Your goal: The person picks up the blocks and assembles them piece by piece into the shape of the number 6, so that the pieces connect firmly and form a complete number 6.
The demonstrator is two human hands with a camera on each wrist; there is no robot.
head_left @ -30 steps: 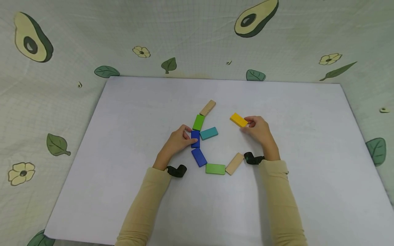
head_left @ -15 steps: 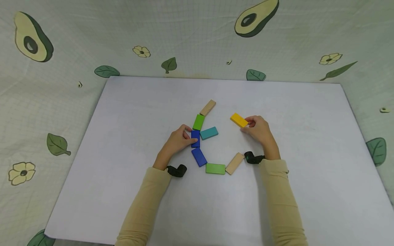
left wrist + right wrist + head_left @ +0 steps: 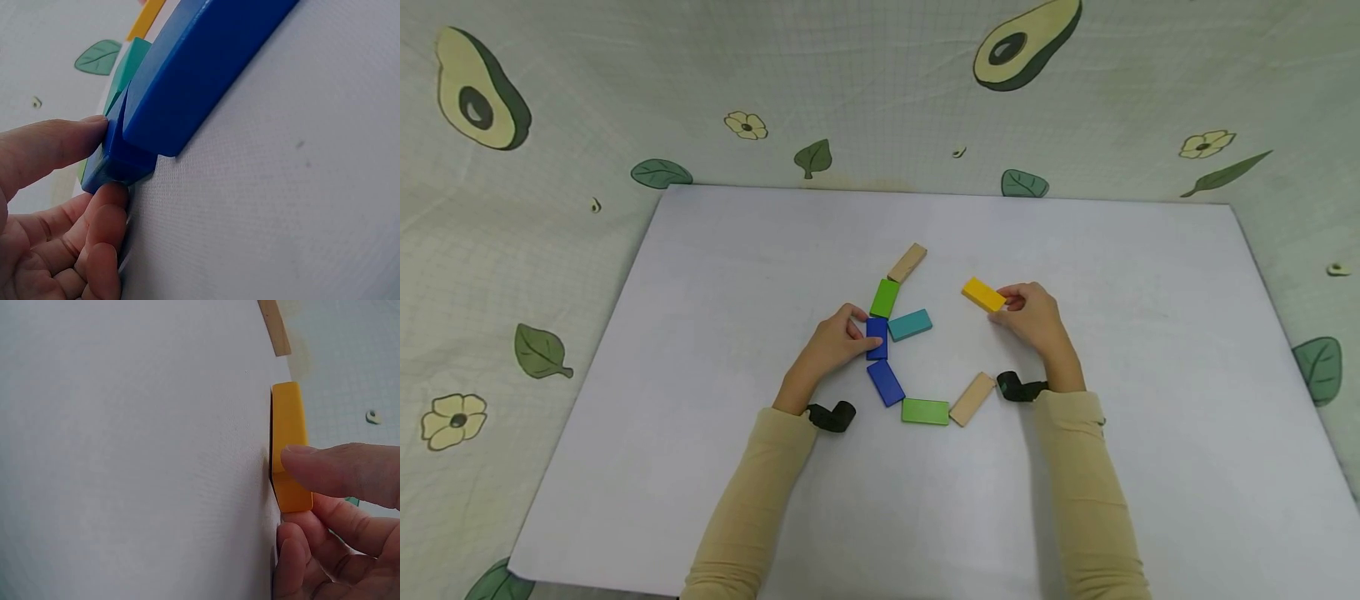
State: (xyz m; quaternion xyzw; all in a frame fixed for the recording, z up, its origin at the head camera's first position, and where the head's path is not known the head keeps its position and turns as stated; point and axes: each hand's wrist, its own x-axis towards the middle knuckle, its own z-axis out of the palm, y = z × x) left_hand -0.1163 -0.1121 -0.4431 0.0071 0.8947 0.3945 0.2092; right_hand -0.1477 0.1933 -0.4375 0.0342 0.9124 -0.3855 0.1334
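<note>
My left hand (image 3: 837,340) pinches the upper blue block (image 3: 877,340) between thumb and fingers, low on the white table. Its top touches or nearly touches a green block (image 3: 885,297), and a teal block (image 3: 911,325) angles off its right side. Just below lies a second blue block (image 3: 886,383), seen large in the left wrist view. Over on the right, my right hand (image 3: 1032,314) holds a yellow block (image 3: 983,294) by its near right end. In the right wrist view the thumb lies on the yellow block's (image 3: 289,425) side, with fingers curled beneath its end.
A plain wooden block (image 3: 907,262) continues the curve past the green one. At the lower end lie a light green block (image 3: 925,412) and another wooden block (image 3: 972,400), close to the right wrist's black camera (image 3: 1019,387). The white table (image 3: 1150,333) meets a printed cloth behind.
</note>
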